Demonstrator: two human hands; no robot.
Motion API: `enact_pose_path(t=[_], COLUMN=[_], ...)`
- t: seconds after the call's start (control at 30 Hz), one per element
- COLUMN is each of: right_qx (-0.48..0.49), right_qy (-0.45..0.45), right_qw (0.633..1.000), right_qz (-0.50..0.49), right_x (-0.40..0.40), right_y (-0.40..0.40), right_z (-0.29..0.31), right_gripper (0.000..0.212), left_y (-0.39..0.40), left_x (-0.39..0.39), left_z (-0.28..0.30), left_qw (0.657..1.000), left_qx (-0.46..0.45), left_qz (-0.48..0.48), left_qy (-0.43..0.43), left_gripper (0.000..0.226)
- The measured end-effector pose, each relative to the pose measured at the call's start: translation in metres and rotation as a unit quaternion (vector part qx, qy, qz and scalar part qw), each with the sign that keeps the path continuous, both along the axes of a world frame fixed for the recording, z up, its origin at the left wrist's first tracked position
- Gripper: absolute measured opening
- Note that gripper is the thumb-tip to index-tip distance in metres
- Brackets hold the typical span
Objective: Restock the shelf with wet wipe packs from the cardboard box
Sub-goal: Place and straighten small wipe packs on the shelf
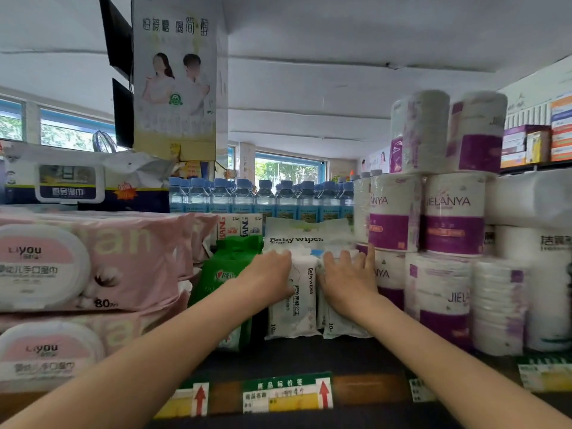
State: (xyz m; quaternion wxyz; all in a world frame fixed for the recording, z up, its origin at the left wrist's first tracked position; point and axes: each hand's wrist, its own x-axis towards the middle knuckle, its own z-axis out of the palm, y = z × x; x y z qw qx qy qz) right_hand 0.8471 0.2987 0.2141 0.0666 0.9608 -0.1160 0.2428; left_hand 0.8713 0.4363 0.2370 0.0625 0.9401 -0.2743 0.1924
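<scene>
The shelf [349, 351] is a dark flat board with a front rail that carries paper price labels [288, 394] with red arrows. On its left side lie big soft pink wipe packs [130, 261], stacked flat, each of glossy film with a rounded white plastic lid. On the right side stand toilet paper rolls [452, 212] in thin clear wrap with purple bands, cylinders piled in several layers. Behind, a row of water bottles [263, 196] of clear plastic with blue caps stands close together. A green soft pack [229, 264] stands just left of the middle. In the middle are the white baby wipe packs [297, 292], small flat pouches of crinkled film standing on their ends, with one more pack of the same kind [294, 236] upright behind them. The left hand [269, 274] has its fingers curled over the top of the left white pack and grips it. The right hand [346, 280] lies with nearly straight fingers spread on the top of the right white pack [337, 326] and presses on it, its outer finger touching a paper roll.
</scene>
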Motion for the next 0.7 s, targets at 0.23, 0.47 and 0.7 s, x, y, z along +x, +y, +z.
enact_pose_path(t=[0.23, 0.47, 0.7], right_qx=[0.057, 0.133, -0.008], right_qy=[0.036, 0.023, 0.131], right_qw=[0.998, 0.980, 0.983], right_qz=[-0.011, 0.145, 0.129], right_x=[0.009, -0.022, -0.026], right_y=[-0.002, -0.031, -0.040], right_z=[0.005, 0.045, 0.011], right_gripper=[0.041, 0.047, 0.104], left_y=[0.001, 0.006, -0.003], left_x=[0.002, -0.001, 0.003], left_z=[0.002, 0.003, -0.003], left_qw=[0.999, 0.999, 1.000], left_qx=[-0.042, 0.014, 0.002], left_qz=[0.004, 0.012, -0.004], left_qy=[0.003, -0.039, -0.015], left_gripper=[0.048, 0.041, 0.045])
